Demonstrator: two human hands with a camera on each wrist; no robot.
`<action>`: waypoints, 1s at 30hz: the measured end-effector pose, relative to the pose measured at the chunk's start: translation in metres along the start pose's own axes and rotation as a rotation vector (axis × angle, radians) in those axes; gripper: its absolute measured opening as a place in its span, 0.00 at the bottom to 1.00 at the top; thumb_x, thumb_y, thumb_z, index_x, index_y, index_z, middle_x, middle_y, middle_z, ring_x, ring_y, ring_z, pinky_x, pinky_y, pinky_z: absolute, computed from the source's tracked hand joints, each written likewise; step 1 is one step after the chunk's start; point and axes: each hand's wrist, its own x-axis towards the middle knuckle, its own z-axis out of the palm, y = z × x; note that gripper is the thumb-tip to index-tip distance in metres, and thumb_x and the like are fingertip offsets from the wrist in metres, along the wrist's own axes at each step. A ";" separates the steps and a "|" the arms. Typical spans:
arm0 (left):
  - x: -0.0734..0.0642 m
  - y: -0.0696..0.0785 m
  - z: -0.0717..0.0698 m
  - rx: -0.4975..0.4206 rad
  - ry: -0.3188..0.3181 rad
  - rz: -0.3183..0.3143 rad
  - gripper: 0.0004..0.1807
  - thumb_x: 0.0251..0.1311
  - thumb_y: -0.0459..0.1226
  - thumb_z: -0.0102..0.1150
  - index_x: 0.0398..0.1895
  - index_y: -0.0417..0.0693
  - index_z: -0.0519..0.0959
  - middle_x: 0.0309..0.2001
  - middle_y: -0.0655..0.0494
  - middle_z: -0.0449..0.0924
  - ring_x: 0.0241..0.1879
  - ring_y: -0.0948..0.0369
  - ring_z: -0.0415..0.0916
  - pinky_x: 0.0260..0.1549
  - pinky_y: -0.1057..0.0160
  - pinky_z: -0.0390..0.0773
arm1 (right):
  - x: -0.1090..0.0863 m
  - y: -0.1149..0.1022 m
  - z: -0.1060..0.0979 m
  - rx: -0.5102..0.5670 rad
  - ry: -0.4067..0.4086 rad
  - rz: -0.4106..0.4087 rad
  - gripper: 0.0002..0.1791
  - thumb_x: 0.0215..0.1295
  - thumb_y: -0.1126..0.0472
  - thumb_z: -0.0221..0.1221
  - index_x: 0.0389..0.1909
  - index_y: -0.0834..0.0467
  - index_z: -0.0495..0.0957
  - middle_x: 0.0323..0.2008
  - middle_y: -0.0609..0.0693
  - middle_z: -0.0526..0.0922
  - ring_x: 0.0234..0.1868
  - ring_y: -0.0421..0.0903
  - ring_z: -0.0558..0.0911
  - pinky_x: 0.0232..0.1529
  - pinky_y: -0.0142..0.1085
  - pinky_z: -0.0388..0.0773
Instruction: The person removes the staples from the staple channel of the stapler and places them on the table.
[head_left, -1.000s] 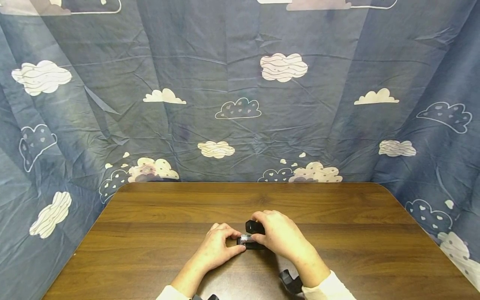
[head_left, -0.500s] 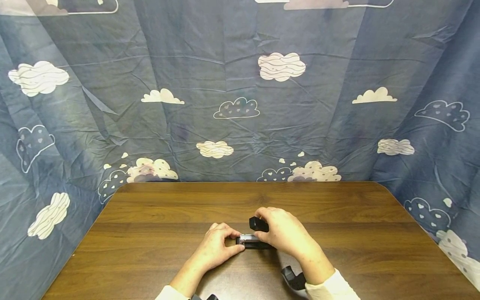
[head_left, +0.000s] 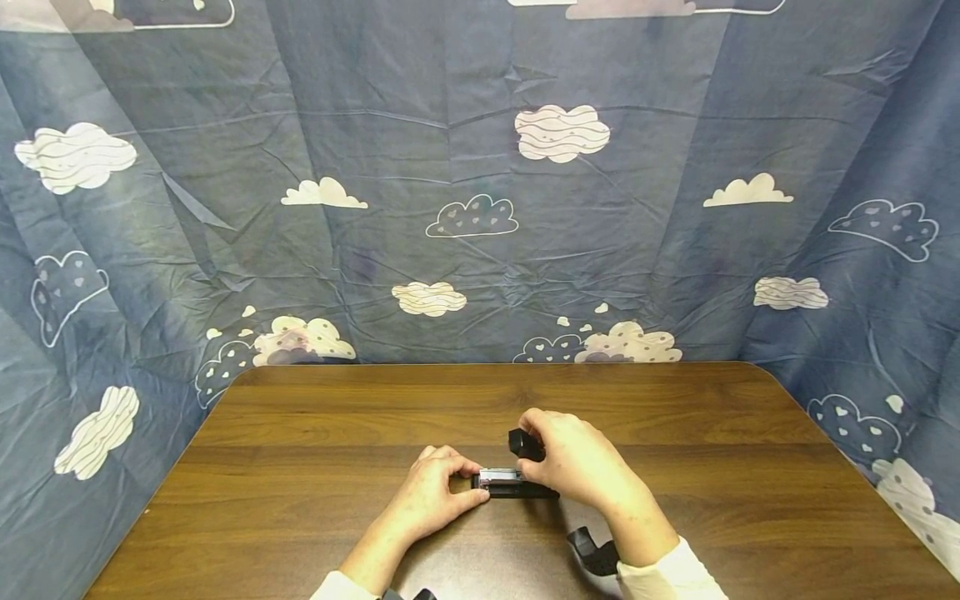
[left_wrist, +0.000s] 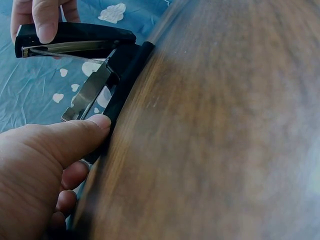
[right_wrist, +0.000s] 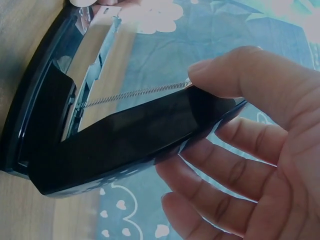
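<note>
A black stapler (head_left: pixel 525 490) lies on the wooden table with its top arm swung wide up. Its metal staple channel (left_wrist: pixel 92 90) is exposed, and a thin spring (right_wrist: pixel 137 93) stretches from the channel to the raised arm. My left hand (head_left: pixel 435 496) pinches the front end of the base between thumb and fingers. The thumb (left_wrist: pixel 82 135) lies along the base's side. My right hand (head_left: pixel 573 458) holds the raised top arm (right_wrist: pixel 125 132) near its tip, thumb on one side and fingers on the other.
The brown wooden table (head_left: pixel 337 417) reaches back to a blue cloud-printed curtain (head_left: pixel 480 275). A black strap piece (head_left: pixel 592 552) sits at my right wrist, and another dark piece (head_left: pixel 423 594) shows near the left wrist.
My right hand has moved back and to the right, swinging the stapler's top arm further up and away from the channel. The left hand stays on the base.
</note>
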 end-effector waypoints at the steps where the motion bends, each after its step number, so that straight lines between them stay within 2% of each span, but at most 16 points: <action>1: 0.000 0.000 0.000 -0.001 0.000 0.000 0.16 0.45 0.50 0.69 0.38 0.58 0.82 0.33 0.70 0.73 0.38 0.67 0.66 0.39 0.63 0.67 | 0.000 0.000 -0.001 0.003 -0.005 0.006 0.17 0.40 0.53 0.70 0.30 0.45 0.73 0.20 0.35 0.69 0.22 0.36 0.69 0.24 0.34 0.66; 13: 0.000 -0.001 0.001 0.015 0.017 0.013 0.16 0.44 0.50 0.69 0.37 0.59 0.83 0.32 0.70 0.72 0.37 0.67 0.66 0.39 0.64 0.67 | -0.001 0.006 -0.006 0.022 -0.025 0.034 0.16 0.39 0.53 0.67 0.28 0.42 0.71 0.20 0.35 0.70 0.21 0.35 0.69 0.24 0.33 0.66; 30: 0.000 -0.001 0.002 0.029 0.018 0.021 0.16 0.44 0.51 0.69 0.37 0.59 0.83 0.31 0.70 0.73 0.37 0.67 0.66 0.40 0.64 0.67 | -0.004 0.013 -0.014 0.085 -0.063 0.073 0.16 0.40 0.54 0.67 0.29 0.44 0.71 0.21 0.36 0.74 0.23 0.36 0.72 0.27 0.35 0.68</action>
